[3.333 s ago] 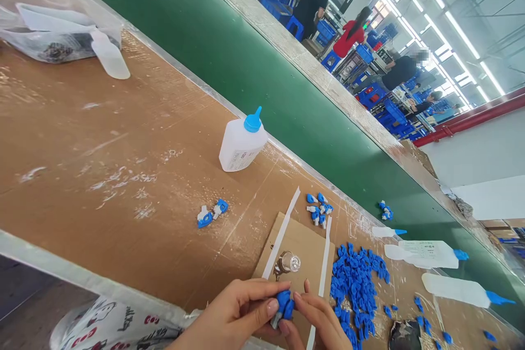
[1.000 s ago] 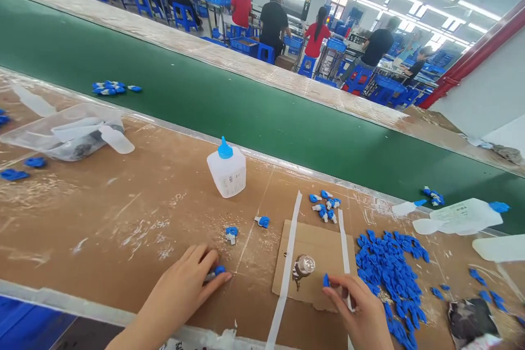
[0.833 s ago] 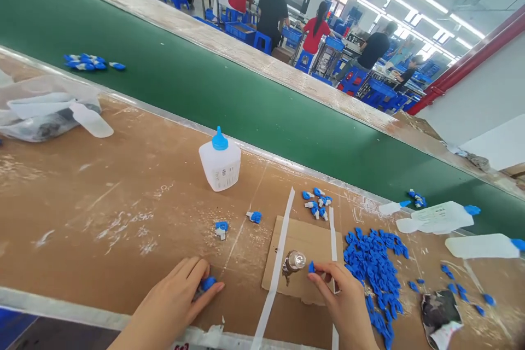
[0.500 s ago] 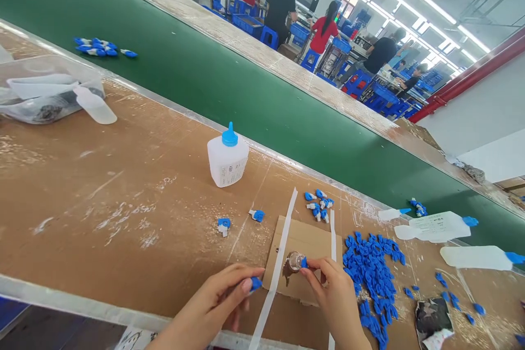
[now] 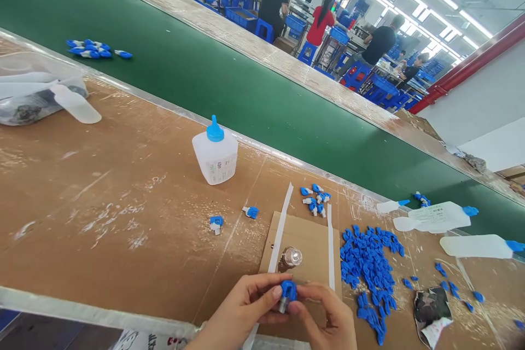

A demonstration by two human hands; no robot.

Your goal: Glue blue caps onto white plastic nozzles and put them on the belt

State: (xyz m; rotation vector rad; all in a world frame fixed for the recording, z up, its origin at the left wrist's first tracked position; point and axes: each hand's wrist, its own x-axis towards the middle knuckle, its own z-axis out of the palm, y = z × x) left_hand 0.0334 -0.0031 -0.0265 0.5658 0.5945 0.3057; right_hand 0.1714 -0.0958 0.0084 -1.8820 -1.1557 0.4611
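Note:
My left hand and my right hand meet over the near edge of the cardboard pad. Between their fingertips is a small blue plastic piece with a grey-white end pointing down toward me. Fingers of both hands press on it, hiding part of its sides. Just beyond them, a small clear cup stands on the cardboard pad. To the right of the pad lies a heap of loose blue pieces. Several blue-and-white pieces are grouped behind the pad.
A white bottle with a blue nozzle stands upright mid-table. More bottles lie at the right, near a dark scrap. A clear bag sits at the left. Behind runs a green belt; people work beyond it.
My right hand has moved from the clear cup toward me, bringing its blue piece to my left hand. My left hand has shifted right, and both hands now meet. The view has shifted slightly.

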